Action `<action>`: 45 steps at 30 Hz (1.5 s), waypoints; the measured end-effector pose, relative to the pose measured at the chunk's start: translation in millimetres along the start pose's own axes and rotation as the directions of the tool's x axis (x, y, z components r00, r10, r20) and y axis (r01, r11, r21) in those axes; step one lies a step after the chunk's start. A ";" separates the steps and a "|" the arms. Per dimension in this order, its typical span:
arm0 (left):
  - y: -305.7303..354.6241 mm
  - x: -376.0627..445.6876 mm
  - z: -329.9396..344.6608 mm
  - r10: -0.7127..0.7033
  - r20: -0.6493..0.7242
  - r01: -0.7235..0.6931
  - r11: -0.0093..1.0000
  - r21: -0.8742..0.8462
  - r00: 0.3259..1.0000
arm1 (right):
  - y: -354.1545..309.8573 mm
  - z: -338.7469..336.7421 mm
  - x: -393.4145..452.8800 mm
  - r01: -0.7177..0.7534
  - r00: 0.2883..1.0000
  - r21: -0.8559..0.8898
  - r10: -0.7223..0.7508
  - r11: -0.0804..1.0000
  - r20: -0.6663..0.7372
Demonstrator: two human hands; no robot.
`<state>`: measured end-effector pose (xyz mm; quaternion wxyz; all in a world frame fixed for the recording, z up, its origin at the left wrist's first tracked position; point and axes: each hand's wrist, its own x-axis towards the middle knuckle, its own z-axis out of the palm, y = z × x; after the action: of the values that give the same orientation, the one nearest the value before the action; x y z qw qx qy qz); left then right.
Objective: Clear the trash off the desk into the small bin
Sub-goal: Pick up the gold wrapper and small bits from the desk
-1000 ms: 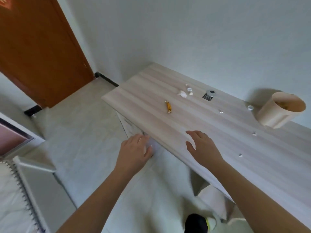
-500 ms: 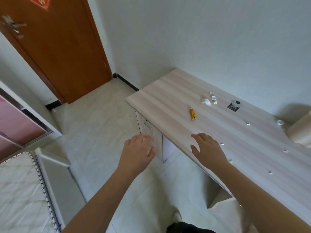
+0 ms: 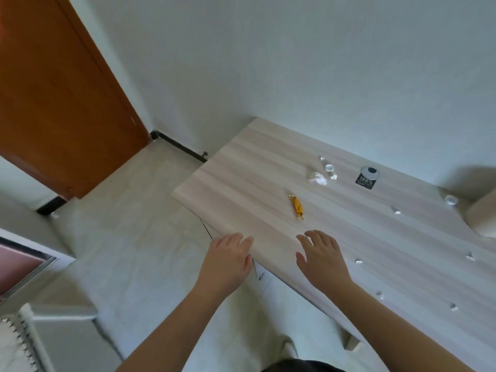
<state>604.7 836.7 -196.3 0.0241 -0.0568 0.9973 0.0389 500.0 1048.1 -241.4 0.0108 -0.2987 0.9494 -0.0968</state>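
Note:
A pale wooden desk (image 3: 249, 189) carries scattered trash. An orange candy wrapper (image 3: 296, 206) lies just beyond my hands. Farther back are a crumpled white tissue (image 3: 317, 178), a small clear cap (image 3: 329, 168) and a black label with a silver ring (image 3: 367, 177). Several tiny white scraps such as one (image 3: 358, 261) dot the right side. The beige small bin (image 3: 483, 218) is cut off at the right edge. My left hand (image 3: 226, 261) hovers open at the desk's front edge. My right hand (image 3: 320, 257) is open above the desk, empty.
An orange-brown door (image 3: 53, 98) stands at the left, the white wall behind the desk. Tiled floor (image 3: 128, 251) spreads left of the desk. A white cap (image 3: 451, 200) lies near the bin. White furniture with a pinkish panel (image 3: 16, 267) sits at the lower left.
The view has shifted and both hands have moved forward toward the desk; my left hand now reaches its front edge. The bin has slid mostly out of the frame on the right.

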 end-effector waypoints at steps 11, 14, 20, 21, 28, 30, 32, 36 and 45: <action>-53.0 113.8 20.2 0.190 0.075 -0.182 0.979 -0.095 0.979 | 0.4 39.0 107.7 -0.224 0.966 -0.009 0.224 0.974 0.134; -74.6 155.3 23.1 0.287 0.051 -0.280 0.953 -0.120 0.956 | -2.1 52.5 140.5 -0.344 0.930 -0.021 0.344 0.939 0.126; -118.0 218.3 21.4 0.484 0.044 -0.473 0.869 -0.146 0.874 | -11.1 69.8 190.2 -0.583 0.804 0.001 0.577 0.812 0.144; -122.3 228.5 22.3 0.511 0.047 -0.501 0.854 -0.143 0.858 | -11.9 71.9 195.8 -0.610 0.782 0.003 0.602 0.792 0.159; -114.2 289.8 44.4 0.633 0.138 -0.625 0.774 -0.099 0.762 | 0.3 87.6 214.9 -0.721 0.677 0.016 0.700 0.692 0.226; -104.9 298.5 51.3 0.646 0.160 -0.639 0.763 -0.100 0.746 | 5.9 92.5 217.6 -0.729 0.665 0.010 0.705 0.684 0.246; -93.9 306.6 57.2 0.658 0.183 -0.653 0.751 -0.098 0.730 | 13.8 101.2 217.7 -0.737 0.651 -0.016 0.716 0.676 0.252; -71.7 323.2 61.9 0.662 0.199 -0.655 0.748 -0.112 0.722 | 25.2 115.5 215.7 -0.755 0.634 0.007 0.728 0.656 0.261; -3.8 372.1 79.4 0.640 0.239 -0.616 0.768 -0.175 0.730 | 72.2 103.0 205.5 -0.746 0.664 0.184 0.699 0.639 0.265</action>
<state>239.4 797.8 -295.2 0.1506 0.2888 0.9408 0.0942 298.5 970.8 -348.6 0.1706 0.1047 0.9611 -0.1904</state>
